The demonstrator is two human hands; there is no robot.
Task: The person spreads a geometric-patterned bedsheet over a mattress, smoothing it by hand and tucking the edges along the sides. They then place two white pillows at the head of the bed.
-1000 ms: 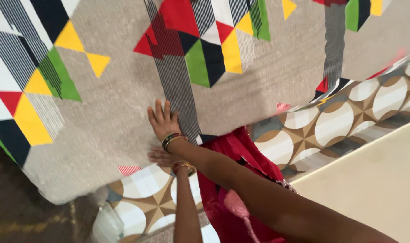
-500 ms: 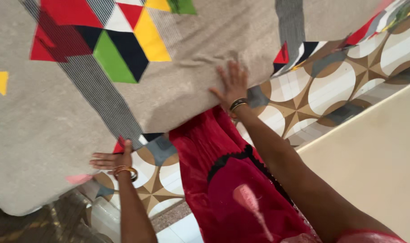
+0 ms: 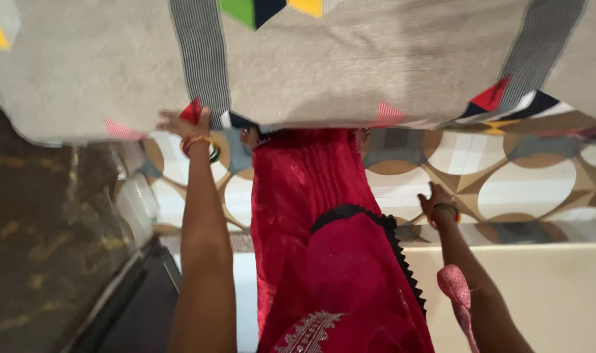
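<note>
Grey bedsheet (image 3: 350,72) with bright triangles and black-striped bands, spread over the top of the view, its near edge hanging just past the mattress side. Left hand (image 3: 180,123) up at that edge by a small red triangle, fingers curled on the cloth; cannot tell how tight the pinch is. Right hand (image 3: 435,197) lower down, flat and spread against the brown-and-white circle mattress (image 3: 533,189), well apart from the sheet edge. Red dress (image 3: 324,222) between both arms, touching the mattress side. Cream wall (image 3: 559,294) close on the right. Dark floor (image 3: 43,248) on the left with more open room.
</note>
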